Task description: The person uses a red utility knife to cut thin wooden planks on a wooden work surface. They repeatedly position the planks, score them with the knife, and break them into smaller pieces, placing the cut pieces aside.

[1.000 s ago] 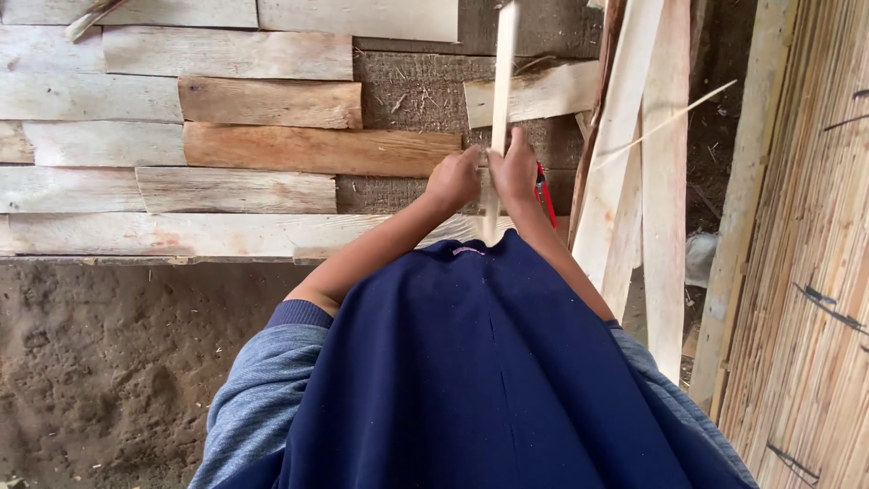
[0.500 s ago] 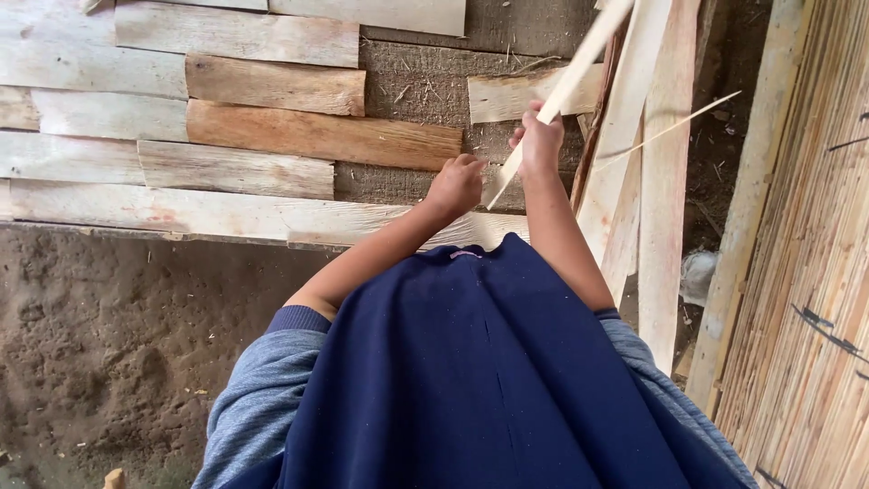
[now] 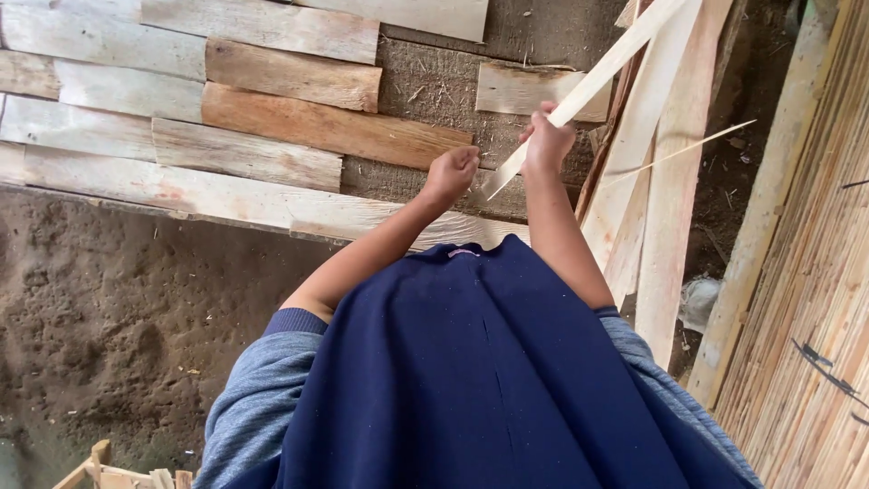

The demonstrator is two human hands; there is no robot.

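The strip has swung from upright to a slant toward the top right, and my hands have parted (the work has moved along it). My left hand (image 3: 453, 170), a closed fist just beside its lower tip, is off it; whether it holds anything I cannot tell. My right hand (image 3: 546, 143) grips the pale wooden strip (image 3: 593, 80), above the planks (image 3: 272, 118) on the dirt floor (image 3: 100, 308).

Weathered planks (image 3: 272, 127) lie on bare earth (image 3: 100, 308) beside bamboo slats (image 3: 815, 299).

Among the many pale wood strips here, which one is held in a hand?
The thin strip slanting up to the right, gripped by the right hand; the other strips lean untouched beside it.
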